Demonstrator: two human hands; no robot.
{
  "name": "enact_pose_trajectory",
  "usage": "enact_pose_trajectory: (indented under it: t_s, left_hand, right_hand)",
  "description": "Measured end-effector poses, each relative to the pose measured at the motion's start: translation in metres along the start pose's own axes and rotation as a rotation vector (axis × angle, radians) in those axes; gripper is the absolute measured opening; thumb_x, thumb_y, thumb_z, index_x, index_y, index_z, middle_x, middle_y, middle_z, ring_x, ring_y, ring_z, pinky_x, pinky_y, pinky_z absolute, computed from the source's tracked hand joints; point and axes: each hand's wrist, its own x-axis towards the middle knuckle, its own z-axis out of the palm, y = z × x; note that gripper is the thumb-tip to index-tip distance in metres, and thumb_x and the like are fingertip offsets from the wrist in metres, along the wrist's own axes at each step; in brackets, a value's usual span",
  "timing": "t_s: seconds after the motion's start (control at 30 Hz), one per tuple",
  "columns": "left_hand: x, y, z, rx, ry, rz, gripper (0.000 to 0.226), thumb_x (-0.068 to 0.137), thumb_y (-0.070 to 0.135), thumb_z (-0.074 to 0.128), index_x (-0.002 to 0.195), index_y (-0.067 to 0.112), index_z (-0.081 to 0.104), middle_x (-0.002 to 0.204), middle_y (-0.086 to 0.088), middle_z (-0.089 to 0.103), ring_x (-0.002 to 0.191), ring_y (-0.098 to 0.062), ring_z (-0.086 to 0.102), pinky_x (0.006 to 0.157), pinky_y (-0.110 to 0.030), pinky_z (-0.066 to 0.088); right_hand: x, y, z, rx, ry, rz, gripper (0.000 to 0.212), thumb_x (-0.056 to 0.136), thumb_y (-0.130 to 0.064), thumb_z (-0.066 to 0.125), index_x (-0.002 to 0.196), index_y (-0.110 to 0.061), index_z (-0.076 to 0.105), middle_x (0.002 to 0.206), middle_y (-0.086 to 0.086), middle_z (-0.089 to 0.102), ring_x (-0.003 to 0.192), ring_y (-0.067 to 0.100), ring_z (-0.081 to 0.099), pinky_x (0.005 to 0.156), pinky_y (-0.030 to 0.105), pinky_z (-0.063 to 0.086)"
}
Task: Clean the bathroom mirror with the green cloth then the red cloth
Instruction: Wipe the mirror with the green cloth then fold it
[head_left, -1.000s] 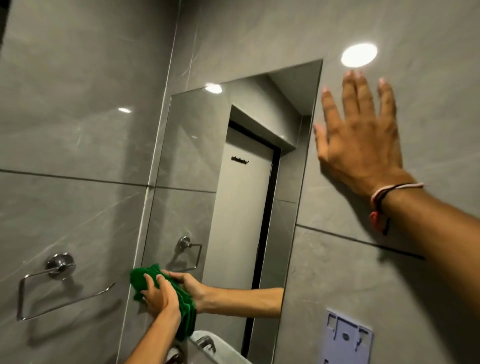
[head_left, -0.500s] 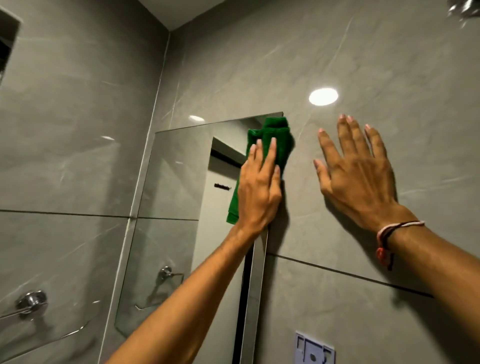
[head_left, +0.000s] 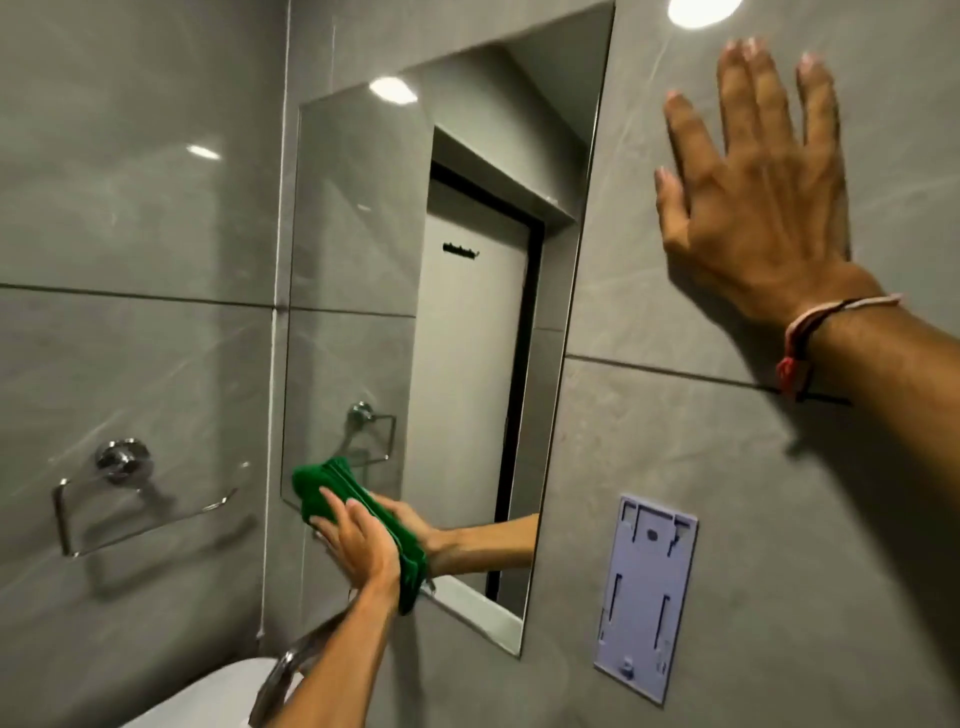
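A tall frameless mirror (head_left: 363, 270) hangs on the grey tiled wall. My left hand (head_left: 358, 545) presses a folded green cloth (head_left: 322, 491) flat against the mirror's lower left part, near its bottom edge. The cloth's lower end hangs past my palm. The mirror reflects my arm, the cloth and a white door. My right hand (head_left: 753, 192) lies flat on the wall tile right of the mirror, fingers spread, holding nothing. A red and white thread band circles that wrist. No red cloth is in view.
A chrome towel ring (head_left: 122, 483) is fixed to the left wall. A pale lilac plastic bracket (head_left: 647, 592) sits on the wall right of the mirror. Below my left arm are a chrome tap (head_left: 283, 675) and a white basin rim (head_left: 208, 696).
My left hand swept the green cloth from the mirror's top right corner down to its lower left part. The right hand stayed flat on the wall. The view tilted downward.
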Motion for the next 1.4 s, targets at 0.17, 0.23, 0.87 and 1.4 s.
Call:
enact_pose_trajectory:
  t_s: [0.17, 0.23, 0.87, 1.4]
  left_hand:
    - [-0.079, -0.017, 0.002, -0.055, -0.045, 0.033, 0.056, 0.108, 0.03, 0.031, 0.161, 0.016, 0.02, 0.17, -0.025, 0.004, 0.158, -0.039, 0.011, 0.128, -0.047, 0.014]
    - [-0.114, -0.01, 0.005, -0.074, -0.085, 0.154, 0.059, 0.105, 0.031, 0.032, 0.161, 0.017, 0.02, 0.17, -0.024, 0.007, 0.16, -0.035, 0.008, 0.13, -0.046, 0.009]
    - [-0.163, 0.277, 0.057, -0.336, -0.424, 1.398, 0.096, 0.088, 0.025, 0.073, 0.156, -0.011, 0.015, 0.167, -0.024, 0.022, 0.158, -0.029, 0.02, 0.127, -0.046, 0.027]
    - [-0.176, 0.237, -0.031, -0.455, -1.214, 0.443, 0.05, 0.063, 0.003, 0.087, 0.11, 0.001, 0.069, 0.102, -0.011, 0.074, 0.092, -0.022, 0.07, 0.085, -0.037, 0.061]
  right_hand:
    - [-0.006, -0.006, -0.005, 0.044, -0.009, 0.039, 0.062, 0.105, -0.047, 0.023, 0.159, -0.018, 0.026, 0.162, 0.024, 0.034, 0.153, 0.04, 0.032, 0.125, 0.06, 0.021]
    - [-0.007, -0.007, -0.005, 0.067, -0.017, 0.05, 0.061, 0.105, -0.047, 0.022, 0.158, -0.017, 0.027, 0.159, 0.025, 0.037, 0.15, 0.041, 0.035, 0.122, 0.059, 0.024]
    - [-0.012, 0.03, -0.051, 0.776, -0.23, 0.283, 0.041, 0.093, -0.027, 0.067, 0.134, -0.02, 0.069, 0.131, 0.003, 0.074, 0.122, 0.021, 0.068, 0.099, 0.016, 0.043]
    - [-0.127, 0.095, -0.119, 1.065, -0.286, 0.708, 0.017, 0.095, -0.011, 0.07, 0.11, -0.018, 0.068, 0.114, 0.011, 0.073, 0.12, 0.038, 0.069, 0.108, 0.05, 0.053]
